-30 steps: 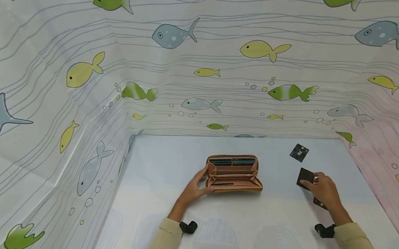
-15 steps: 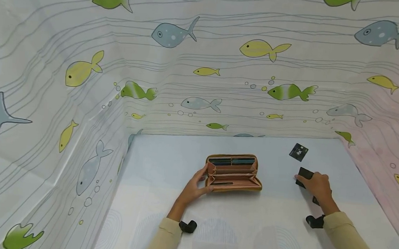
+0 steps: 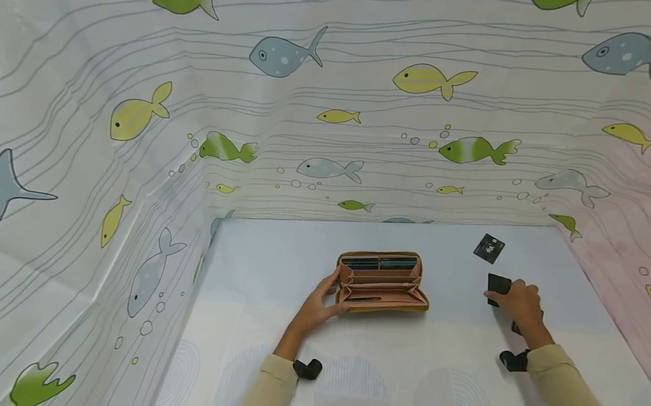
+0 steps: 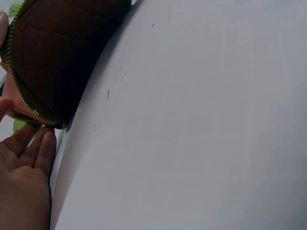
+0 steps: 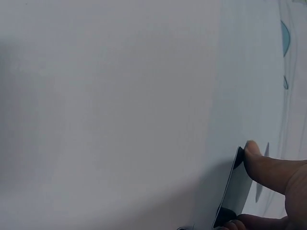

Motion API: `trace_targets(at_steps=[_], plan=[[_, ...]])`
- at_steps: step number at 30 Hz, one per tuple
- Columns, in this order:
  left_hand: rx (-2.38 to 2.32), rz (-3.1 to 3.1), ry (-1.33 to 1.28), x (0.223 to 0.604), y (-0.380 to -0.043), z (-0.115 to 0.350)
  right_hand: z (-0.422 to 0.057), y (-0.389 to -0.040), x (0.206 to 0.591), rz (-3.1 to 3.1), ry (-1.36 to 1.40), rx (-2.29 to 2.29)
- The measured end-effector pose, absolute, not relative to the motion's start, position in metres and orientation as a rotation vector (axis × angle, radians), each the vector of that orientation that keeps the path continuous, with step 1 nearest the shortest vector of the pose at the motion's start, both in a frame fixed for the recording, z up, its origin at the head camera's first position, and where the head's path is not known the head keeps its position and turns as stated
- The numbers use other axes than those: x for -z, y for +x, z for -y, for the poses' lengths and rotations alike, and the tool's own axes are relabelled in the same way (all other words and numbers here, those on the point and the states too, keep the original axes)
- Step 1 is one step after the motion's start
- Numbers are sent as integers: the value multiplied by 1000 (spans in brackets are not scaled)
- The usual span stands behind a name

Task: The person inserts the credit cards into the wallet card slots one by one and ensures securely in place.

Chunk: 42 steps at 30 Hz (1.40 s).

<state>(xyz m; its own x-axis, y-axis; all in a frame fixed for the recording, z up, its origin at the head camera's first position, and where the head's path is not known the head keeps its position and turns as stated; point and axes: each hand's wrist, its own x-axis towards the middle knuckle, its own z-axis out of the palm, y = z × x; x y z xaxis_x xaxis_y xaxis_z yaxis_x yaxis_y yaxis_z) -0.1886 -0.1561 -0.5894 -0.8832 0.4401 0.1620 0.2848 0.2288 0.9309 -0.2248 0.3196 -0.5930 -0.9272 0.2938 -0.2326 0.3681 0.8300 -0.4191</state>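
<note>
An unzipped brown long wallet (image 3: 383, 283) lies spread on the table, several cards in its slots and one low in its front pocket. My left hand (image 3: 311, 309) holds its left end, thumb at the near corner. From the left wrist view, the wallet's quilted outer side (image 4: 57, 52) and zipper show above the fingers. Off to the right, my right hand (image 3: 522, 308) pinches a black card (image 3: 499, 284) near the tabletop. The right wrist view shows that card (image 5: 235, 189) edge-on between thumb and fingers. Another dark card (image 3: 516, 328) lies partly hidden under this hand.
A black card marked "Vip" (image 3: 489, 248) lies flat beyond the right hand. Fish-printed sheeting (image 3: 330, 140) rises behind and at both sides of the white table (image 3: 276, 244). Black wrist devices (image 3: 308, 368) sit at both cuffs.
My right hand has shifted a little left, and its thumb now reaches the left edge of the black card. The left hand and wallet have stayed in place.
</note>
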Motion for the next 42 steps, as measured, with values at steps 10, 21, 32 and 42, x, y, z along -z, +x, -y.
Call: trace_targets(at_steps=[10,21,32,42], plan=[[-1718,-2351,696,589,-188,156,-325,-226,592,-2783,563,769],[-1685,-2375,710,588,-189,157,-328,-226,586,-2744,591,830],[-1680,-2382,699,590,-189,156,-324,-221,589,-2822,595,870],[-1724,-2404,669,627,-200,157,-321,-214,580,-2981,442,945]])
